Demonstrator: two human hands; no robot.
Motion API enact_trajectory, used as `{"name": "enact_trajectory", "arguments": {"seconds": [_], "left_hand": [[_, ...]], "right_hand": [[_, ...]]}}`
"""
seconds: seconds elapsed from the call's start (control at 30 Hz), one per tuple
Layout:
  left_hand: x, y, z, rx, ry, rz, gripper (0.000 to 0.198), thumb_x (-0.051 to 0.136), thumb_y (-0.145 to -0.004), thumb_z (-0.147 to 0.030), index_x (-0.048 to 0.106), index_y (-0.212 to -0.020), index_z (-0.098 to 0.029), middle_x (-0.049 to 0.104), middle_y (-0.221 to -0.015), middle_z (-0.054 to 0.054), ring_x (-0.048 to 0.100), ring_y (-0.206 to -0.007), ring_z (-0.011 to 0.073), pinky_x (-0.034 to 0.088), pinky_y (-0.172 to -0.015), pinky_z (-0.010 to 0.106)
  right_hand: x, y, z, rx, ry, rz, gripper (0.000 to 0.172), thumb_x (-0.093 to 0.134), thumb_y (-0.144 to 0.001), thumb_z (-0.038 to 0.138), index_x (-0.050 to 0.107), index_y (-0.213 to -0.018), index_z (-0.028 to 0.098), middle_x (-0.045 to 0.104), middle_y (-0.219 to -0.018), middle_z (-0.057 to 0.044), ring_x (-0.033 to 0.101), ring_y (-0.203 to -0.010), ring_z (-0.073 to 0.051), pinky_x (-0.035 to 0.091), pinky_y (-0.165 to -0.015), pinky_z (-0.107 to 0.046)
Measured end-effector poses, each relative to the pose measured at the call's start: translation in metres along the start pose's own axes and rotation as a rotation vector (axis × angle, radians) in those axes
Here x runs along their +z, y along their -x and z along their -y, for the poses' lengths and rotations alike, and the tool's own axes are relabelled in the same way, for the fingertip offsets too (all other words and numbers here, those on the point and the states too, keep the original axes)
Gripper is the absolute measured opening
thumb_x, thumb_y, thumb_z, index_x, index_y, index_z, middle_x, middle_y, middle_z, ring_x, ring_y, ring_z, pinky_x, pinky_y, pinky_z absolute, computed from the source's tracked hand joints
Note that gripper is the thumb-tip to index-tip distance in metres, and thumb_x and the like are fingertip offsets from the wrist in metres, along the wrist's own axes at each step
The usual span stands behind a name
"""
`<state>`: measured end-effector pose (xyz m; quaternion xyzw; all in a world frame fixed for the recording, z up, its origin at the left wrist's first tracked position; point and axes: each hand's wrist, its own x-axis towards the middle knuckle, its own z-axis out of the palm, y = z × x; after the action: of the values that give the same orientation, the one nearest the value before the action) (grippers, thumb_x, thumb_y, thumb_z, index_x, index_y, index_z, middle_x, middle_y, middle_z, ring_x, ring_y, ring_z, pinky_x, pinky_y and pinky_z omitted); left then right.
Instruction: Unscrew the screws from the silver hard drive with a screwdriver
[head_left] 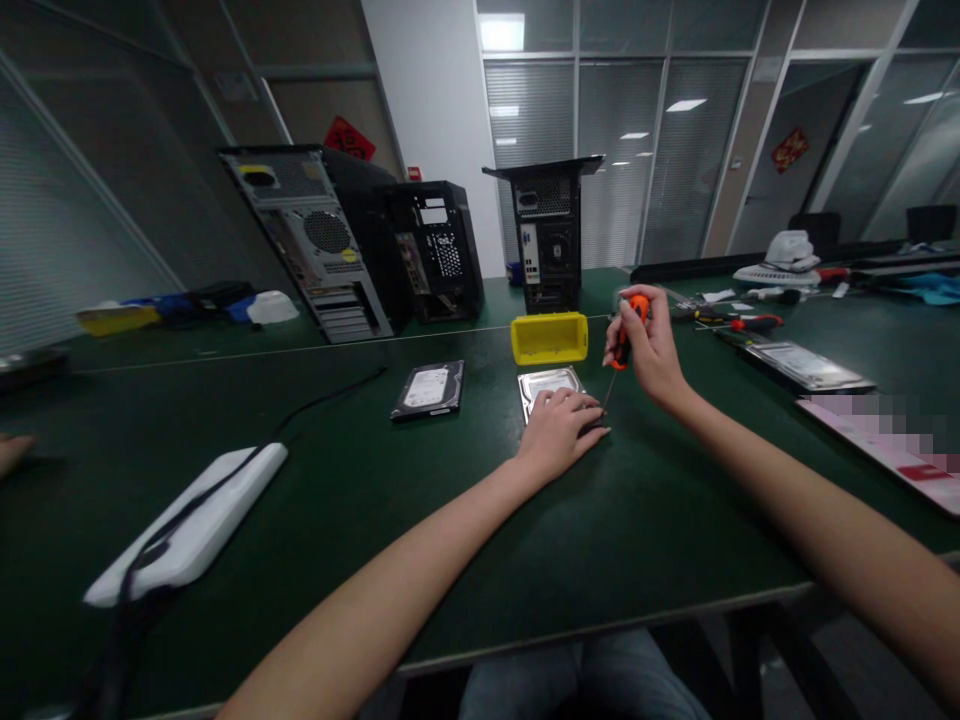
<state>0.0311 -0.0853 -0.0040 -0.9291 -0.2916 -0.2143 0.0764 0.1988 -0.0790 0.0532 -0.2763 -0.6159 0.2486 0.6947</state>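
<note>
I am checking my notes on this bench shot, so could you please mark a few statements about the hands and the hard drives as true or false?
1. The right hand holds an orange-handled screwdriver. True.
2. The left hand rests on the yellow tray. False: it rests on the silver hard drive; the yellow tray stands just behind that drive.
3. A second hard drive lies to the left of the one under the hand. True.
4. The screwdriver lies flat on the table. False: it is held nearly upright, tip down at the silver hard drive's right edge.
</note>
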Motion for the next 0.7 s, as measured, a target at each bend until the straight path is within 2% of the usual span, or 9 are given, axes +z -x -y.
{"name": "enact_trajectory", "arguments": {"seconds": [0.13, 0.2, 0.23, 0.27, 0.33, 0.5, 0.6, 0.7], "left_hand": [[-0.001, 0.000, 0.000, 0.002, 0.013, 0.005, 0.028, 0.049, -0.093, -0.039, 0.065, -0.112, -0.025, 0.063, -0.117, 0.002, 0.051, -0.109, 0.0219, 0.034, -0.089, 0.039], [-0.002, 0.000, 0.000, 0.000, 0.022, 0.009, 0.029, 0.048, -0.094, -0.040, 0.065, -0.112, -0.026, 0.064, -0.117, 0.003, 0.051, -0.109, 0.0222, 0.034, -0.090, 0.040], [-0.002, 0.000, 0.000, -0.003, 0.026, 0.012, 0.029, 0.048, -0.094, -0.040, 0.065, -0.112, -0.026, 0.064, -0.116, 0.003, 0.051, -0.109, 0.0224, 0.034, -0.090, 0.040], [-0.003, 0.000, 0.000, -0.006, 0.030, 0.013, 0.029, 0.048, -0.093, -0.040, 0.065, -0.112, -0.026, 0.064, -0.117, 0.003, 0.051, -0.110, 0.0225, 0.034, -0.091, 0.040], [-0.003, 0.001, 0.000, -0.009, 0.036, 0.006, 0.028, 0.050, -0.093, -0.038, 0.065, -0.113, -0.026, 0.061, -0.121, 0.004, 0.051, -0.112, 0.0229, 0.035, -0.092, 0.040], [-0.005, 0.004, -0.003, -0.010, 0.072, -0.095, 0.038, 0.054, -0.091, -0.035, 0.055, -0.127, -0.025, 0.046, -0.140, 0.008, 0.043, -0.126, 0.0242, 0.037, -0.098, 0.042], [-0.010, 0.004, -0.003, -0.028, 0.125, -0.159, 0.039, 0.052, -0.091, -0.036, 0.053, -0.128, -0.024, 0.050, -0.137, 0.007, 0.044, -0.125, 0.0222, 0.036, -0.101, 0.040], [-0.015, -0.001, 0.009, -0.131, 0.154, -0.228, 0.036, 0.048, -0.094, -0.036, 0.054, -0.127, -0.024, 0.057, -0.127, 0.005, 0.049, -0.118, 0.0200, 0.037, -0.098, 0.038]], "right_hand": [[-0.011, -0.008, -0.010, 0.154, -0.163, -0.197, 0.036, 0.047, -0.086, 0.056, 0.038, -0.101, 0.025, 0.051, -0.057, 0.008, 0.047, -0.041, -0.007, 0.037, -0.040, -0.019], [-0.022, -0.011, -0.022, 0.335, -0.223, -0.249, 0.041, 0.041, -0.085, 0.062, 0.041, -0.096, 0.022, 0.041, -0.048, 0.009, 0.035, -0.035, -0.007, 0.028, -0.035, -0.019], [-0.028, -0.011, -0.030, 0.433, -0.244, -0.229, 0.043, 0.039, -0.084, 0.064, 0.042, -0.094, 0.021, 0.034, -0.044, 0.010, 0.026, -0.032, -0.006, 0.022, -0.034, -0.019], [-0.034, -0.010, -0.038, 0.510, -0.233, -0.220, 0.043, 0.038, -0.085, 0.063, 0.043, -0.092, 0.021, 0.030, -0.043, 0.011, 0.022, -0.032, -0.006, 0.019, -0.034, -0.019], [-0.044, -0.008, -0.054, 0.613, -0.079, -0.250, 0.044, 0.037, -0.084, 0.062, 0.046, -0.092, 0.020, 0.032, -0.044, 0.010, 0.024, -0.033, -0.006, 0.022, -0.035, -0.019], [-0.056, 0.001, -0.087, 0.619, 0.072, -0.295, 0.043, 0.048, -0.080, 0.059, 0.052, -0.091, 0.017, 0.044, -0.054, 0.005, 0.037, -0.040, -0.007, 0.025, -0.035, -0.019], [-0.057, 0.007, -0.098, 0.615, 0.155, -0.260, 0.042, 0.055, -0.077, 0.057, 0.056, -0.086, 0.016, 0.045, -0.055, 0.004, 0.040, -0.044, -0.007, 0.030, -0.038, -0.019], [-0.057, 0.012, -0.105, 0.593, 0.222, -0.196, 0.045, 0.057, -0.075, 0.059, 0.059, -0.087, 0.015, 0.045, -0.057, 0.004, 0.043, -0.047, -0.008, 0.033, -0.039, -0.020]]}}
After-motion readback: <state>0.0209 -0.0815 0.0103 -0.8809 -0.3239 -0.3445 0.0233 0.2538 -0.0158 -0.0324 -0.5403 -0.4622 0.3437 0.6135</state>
